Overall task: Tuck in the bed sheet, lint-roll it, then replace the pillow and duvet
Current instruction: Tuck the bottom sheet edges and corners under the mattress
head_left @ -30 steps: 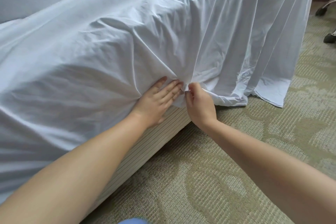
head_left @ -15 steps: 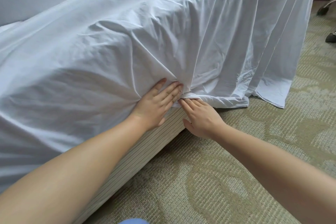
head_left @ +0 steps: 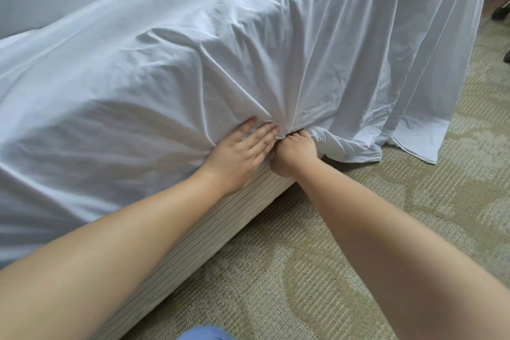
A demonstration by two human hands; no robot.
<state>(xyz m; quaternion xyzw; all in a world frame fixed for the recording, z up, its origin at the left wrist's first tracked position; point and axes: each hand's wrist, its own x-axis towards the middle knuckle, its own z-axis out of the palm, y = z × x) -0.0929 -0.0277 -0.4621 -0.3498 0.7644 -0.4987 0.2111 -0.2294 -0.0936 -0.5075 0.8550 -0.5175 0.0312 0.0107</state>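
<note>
Sheet (head_left: 193,69): white woven cotton, thin and matte, creased in fans that run together at the spot where our hands meet, at the lower edge of the mattress side. Left hand (head_left: 238,156): laid flat on the cloth with fingers straight and close, pressing it against the mattress just left of the gathered point. Right hand (head_left: 294,153): touching the left one, fingers curled round a bunch of cloth, their tips out of sight among the folds, so we cannot tell how deep they reach. To the right of the grip the sheet hangs loose in long soft pleats, its hemmed edge lying on the carpet (head_left: 358,243). Below the grip: bed base (head_left: 193,240), ribbed in fine pale stripes, firm and straight-edged. Carpet: low looped pile, olive and beige, curling pattern. Far right: dark chair feet (head_left: 501,12), well apart from the hands. Bottom edge: a scrap of blue cloth (head_left: 204,333).
</note>
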